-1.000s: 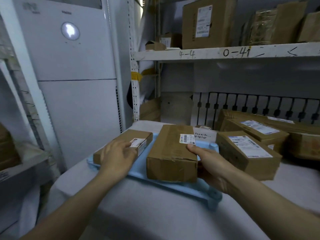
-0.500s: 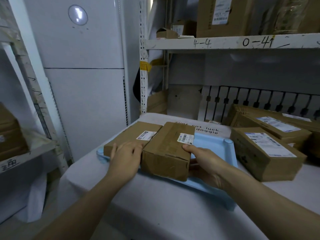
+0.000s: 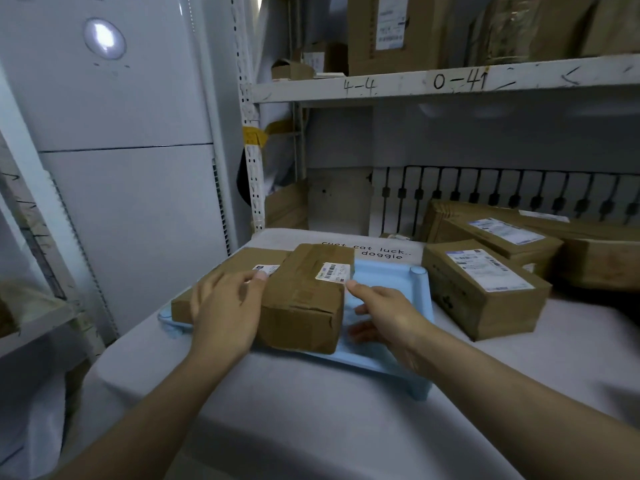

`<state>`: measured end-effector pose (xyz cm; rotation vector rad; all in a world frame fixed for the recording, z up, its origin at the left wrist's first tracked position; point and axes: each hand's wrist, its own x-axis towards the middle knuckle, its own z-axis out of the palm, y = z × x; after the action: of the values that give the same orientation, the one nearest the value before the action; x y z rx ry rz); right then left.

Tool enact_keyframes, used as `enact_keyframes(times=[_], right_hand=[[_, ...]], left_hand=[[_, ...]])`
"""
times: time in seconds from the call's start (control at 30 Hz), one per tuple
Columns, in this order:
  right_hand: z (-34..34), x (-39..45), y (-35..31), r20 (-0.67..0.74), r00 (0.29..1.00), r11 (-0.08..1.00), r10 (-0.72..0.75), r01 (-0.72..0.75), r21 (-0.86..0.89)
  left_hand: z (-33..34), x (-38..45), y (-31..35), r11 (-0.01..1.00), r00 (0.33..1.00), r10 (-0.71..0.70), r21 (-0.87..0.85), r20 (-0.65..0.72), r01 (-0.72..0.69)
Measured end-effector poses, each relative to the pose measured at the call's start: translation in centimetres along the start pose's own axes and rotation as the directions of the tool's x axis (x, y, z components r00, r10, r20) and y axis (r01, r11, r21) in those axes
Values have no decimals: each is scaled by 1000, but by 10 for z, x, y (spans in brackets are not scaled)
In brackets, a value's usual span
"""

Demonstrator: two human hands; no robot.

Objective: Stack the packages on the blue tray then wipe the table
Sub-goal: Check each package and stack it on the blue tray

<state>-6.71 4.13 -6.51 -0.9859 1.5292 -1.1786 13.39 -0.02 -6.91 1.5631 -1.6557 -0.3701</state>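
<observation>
Two cardboard packages lay side by side and touching on the blue tray (image 3: 391,282), which sat on the white-covered table (image 3: 311,410): a flat package (image 3: 239,265) to the left and a taller package (image 3: 304,299) to the right. The left hand (image 3: 225,313) rested with relaxed fingers across the flat package against the taller one's left side, grasping nothing. The right hand (image 3: 388,317) was released, its fingers spread loosely, its thumb tip at the taller package's right edge; three more packages (image 3: 485,289) lay on the table to the right

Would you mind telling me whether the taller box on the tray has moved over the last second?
Yes. The taller box has slid left across the blue tray and now sits against the flat box, leaving more bare tray on its right.
</observation>
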Motion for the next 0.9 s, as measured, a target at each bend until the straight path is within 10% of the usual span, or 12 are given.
enact_keyframes(times=[0.4, 0.6, 0.9], right_hand=[[-134, -21, 15, -497, 857, 981, -139, 189, 51], [-203, -7, 33, -655, 753, 997, -70, 42, -58], [-215, 26, 30, -532, 845, 998, 57, -70, -5]], left_hand=[[84, -43, 121, 869, 904, 412, -349, 115, -351], [141, -67, 170, 851, 816, 155, -495, 556, 175], [196, -52, 188, 667, 588, -85, -392, 805, 633]])
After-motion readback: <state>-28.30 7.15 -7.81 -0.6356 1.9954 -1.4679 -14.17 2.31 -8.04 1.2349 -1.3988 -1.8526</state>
